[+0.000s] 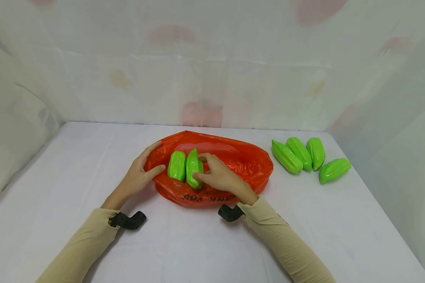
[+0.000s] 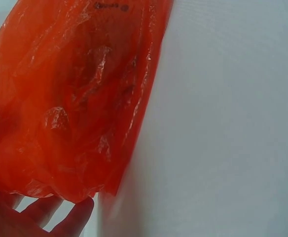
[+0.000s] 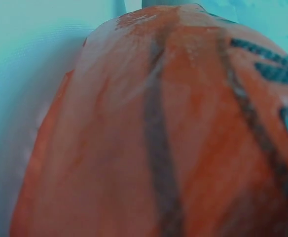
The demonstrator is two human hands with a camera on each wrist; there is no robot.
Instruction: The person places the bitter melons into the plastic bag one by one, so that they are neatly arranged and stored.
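Observation:
A red plastic bag (image 1: 248, 157) lies spread with its mouth up on the white table. Two ridged, glossy green fruits are inside, the left one (image 1: 177, 166) beside a more pointed one (image 1: 193, 169). My right hand (image 1: 221, 173) reaches over the front rim and grips the pointed fruit between thumb and fingers. At the bag's left end, my left hand (image 1: 139, 173) holds the rim, thumb over the front edge and fingers along the side. In the left wrist view its fingers (image 2: 75, 217) show at the bag's edge. The right wrist view shows only the bag's printed wall (image 3: 124, 123).
Several more green fruits (image 1: 297, 153) lie on the table to the right of the bag, one (image 1: 334, 170) a little apart. A pale patterned cloth (image 1: 163, 86) hangs behind the white table (image 1: 184, 243). Black wrist mounts (image 1: 129, 221) stick out from both sleeves.

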